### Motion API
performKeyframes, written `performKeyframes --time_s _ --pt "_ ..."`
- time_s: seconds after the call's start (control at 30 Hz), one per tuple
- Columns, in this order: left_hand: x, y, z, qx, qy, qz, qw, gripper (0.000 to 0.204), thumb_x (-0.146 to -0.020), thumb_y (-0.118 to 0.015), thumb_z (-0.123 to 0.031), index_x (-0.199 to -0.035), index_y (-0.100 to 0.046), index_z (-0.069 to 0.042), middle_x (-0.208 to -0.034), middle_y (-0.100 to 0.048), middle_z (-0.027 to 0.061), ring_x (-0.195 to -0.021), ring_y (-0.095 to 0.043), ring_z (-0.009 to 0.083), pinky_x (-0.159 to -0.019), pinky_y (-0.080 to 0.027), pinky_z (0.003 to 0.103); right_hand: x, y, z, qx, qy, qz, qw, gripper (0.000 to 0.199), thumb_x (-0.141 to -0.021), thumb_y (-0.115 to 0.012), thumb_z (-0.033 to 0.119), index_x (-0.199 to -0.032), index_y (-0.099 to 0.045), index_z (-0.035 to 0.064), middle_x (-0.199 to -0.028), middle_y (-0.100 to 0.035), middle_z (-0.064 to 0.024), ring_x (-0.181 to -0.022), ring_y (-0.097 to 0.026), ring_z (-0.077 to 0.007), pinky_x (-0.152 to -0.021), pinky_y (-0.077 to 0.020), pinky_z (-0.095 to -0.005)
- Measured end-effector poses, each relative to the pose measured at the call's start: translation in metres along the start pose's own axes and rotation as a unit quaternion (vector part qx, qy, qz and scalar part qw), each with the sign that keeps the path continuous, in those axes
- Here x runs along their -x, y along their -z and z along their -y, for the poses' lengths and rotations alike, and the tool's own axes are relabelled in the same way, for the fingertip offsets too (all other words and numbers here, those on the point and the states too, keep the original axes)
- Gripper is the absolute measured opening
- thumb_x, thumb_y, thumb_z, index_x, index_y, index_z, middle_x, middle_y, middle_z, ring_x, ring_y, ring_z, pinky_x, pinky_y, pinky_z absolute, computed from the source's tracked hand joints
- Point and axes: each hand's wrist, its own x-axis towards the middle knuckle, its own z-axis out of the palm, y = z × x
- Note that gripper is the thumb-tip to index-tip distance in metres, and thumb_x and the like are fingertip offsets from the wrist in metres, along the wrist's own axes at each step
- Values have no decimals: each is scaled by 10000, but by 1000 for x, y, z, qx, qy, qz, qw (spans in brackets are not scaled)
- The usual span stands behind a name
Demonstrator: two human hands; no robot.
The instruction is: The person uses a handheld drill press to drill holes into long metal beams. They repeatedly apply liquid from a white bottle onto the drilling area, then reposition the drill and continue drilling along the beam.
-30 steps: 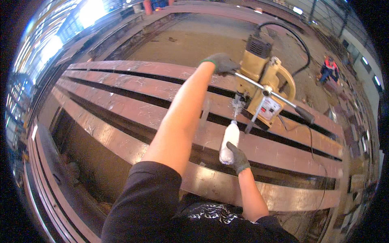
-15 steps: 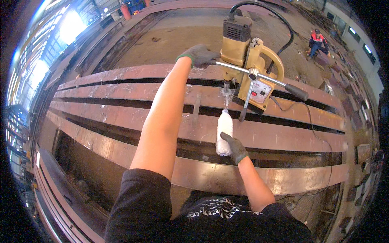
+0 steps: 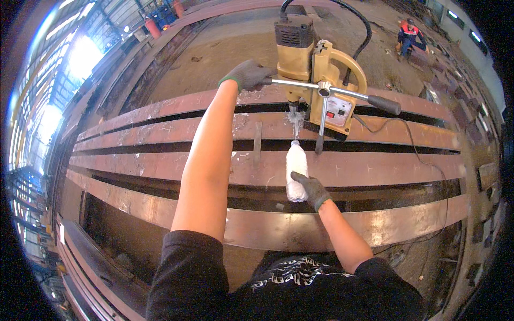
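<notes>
A tan magnetic drill press [image 3: 316, 75] stands on the steel beams ahead of me, its drill bit [image 3: 294, 107] lowered to the metal among whitish liquid or shavings. In a dark grey glove, my left hand [image 3: 249, 75] is closed round the grip at the left end of a chrome feed handle [image 3: 294, 83]. My right hand [image 3: 313, 191], gloved as well, wraps the lower part of a white plastic bottle [image 3: 296, 170]. The bottle tilts with its nozzle toward the bit, and a thin stream seems to run between them.
Long reddish-brown steel beams [image 3: 375, 166] lie side by side with dark gaps between them. Metal shavings are scattered over them. A power cable [image 3: 423, 160] trails down the right side. At the far right a person [image 3: 410, 38] in a red and dark top crouches or sits.
The view has shifted, so the drill appears a little further left and higher. Both hands keep their hold, and the bottle nozzle still points at the bit.
</notes>
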Motion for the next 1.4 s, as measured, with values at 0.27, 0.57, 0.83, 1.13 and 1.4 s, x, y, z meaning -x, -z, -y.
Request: performKeyframes --time_s 0.27,0.57,0.83,1.13,1.4 --pt "18 3 -14 17 -23 16 999 523 -980 -609 -542 -934 -759 -43 -671 -638 92 -589 -589 177 -597 -494 346 -4 1 -1 -5 20 1 1000 568 -842 -829 460 -1116 -702 -20 -956 -743 -92 -788 -721 -211 -719 -586 -355" --pt "19 2 -16 -32 -47 6 998 480 -995 -609 -523 -971 -763 -69 -668 -632 80 -597 -589 169 -606 -496 342 -3 -1 3 -12 22 -13 1000 542 -858 -820 434 -1102 -702 -36 -949 -753 -108 -759 -730 -225 -691 -592 -372" --pt "1 -5 16 50 14 3 999 567 -950 -615 -613 -822 -746 -77 -656 -637 68 -578 -574 156 -569 -468 331 -5 -4 -1 17 7 -7 1000 590 -839 -823 448 -1132 -708 -51 -978 -759 -136 -789 -740 -255 -725 -595 -383" --pt "13 -4 2 -16 -70 -6 997 535 -912 -634 -600 -856 -761 -83 -709 -701 87 -607 -628 218 -624 -522 420 -34 20 -21 -10 15 -16 1000 556 -891 -805 317 -1273 -641 -53 -1113 -729 -135 -928 -728 -261 -831 -592 -393" --pt "16 -4 4 64 -5 -25 998 533 -903 -628 -614 -803 -782 -114 -695 -706 76 -564 -618 204 -592 -518 378 -37 22 -17 67 13 -23 997 739 -832 -822 438 -1301 -635 -101 -1226 -696 -161 -1033 -688 -273 -932 -537 -387"
